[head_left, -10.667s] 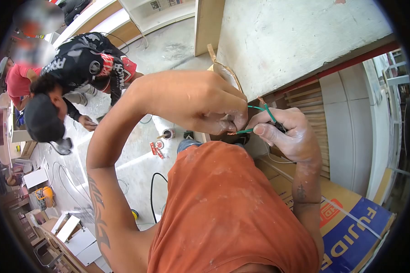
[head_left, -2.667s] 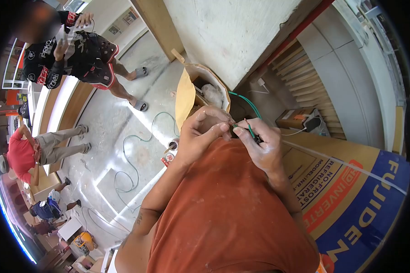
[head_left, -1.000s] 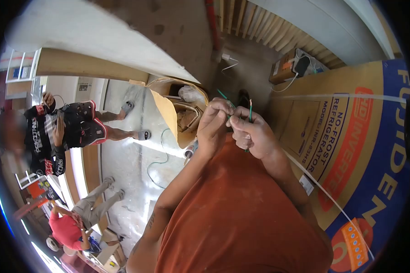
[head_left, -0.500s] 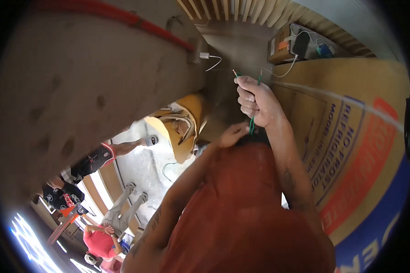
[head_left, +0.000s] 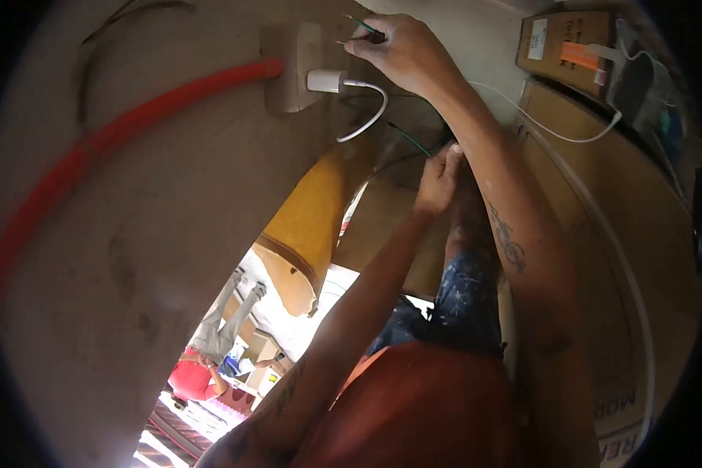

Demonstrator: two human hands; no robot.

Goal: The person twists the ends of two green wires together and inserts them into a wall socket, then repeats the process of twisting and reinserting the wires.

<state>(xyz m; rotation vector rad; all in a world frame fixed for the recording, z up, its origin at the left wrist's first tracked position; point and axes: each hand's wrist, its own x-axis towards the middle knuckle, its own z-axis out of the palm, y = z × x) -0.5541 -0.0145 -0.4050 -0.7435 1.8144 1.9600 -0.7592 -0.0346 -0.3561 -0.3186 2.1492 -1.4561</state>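
The right hand (head_left: pixel 402 51) is raised to the wall socket (head_left: pixel 292 66), its grip closed on the stripped ends of the green wire (head_left: pixel 364 26). Those ends stick out past the fingertips toward the socket, just above the white charger plug (head_left: pixel 326 80). The wire's long axis runs from the grip down and back toward the left hand (head_left: pixel 438 173), which pinches a lower stretch of it. To do this step well, the person should likely keep the bare tips short, steady and apart, clear of the plug. A cardboard box (head_left: pixel 600 257) stands alongside.
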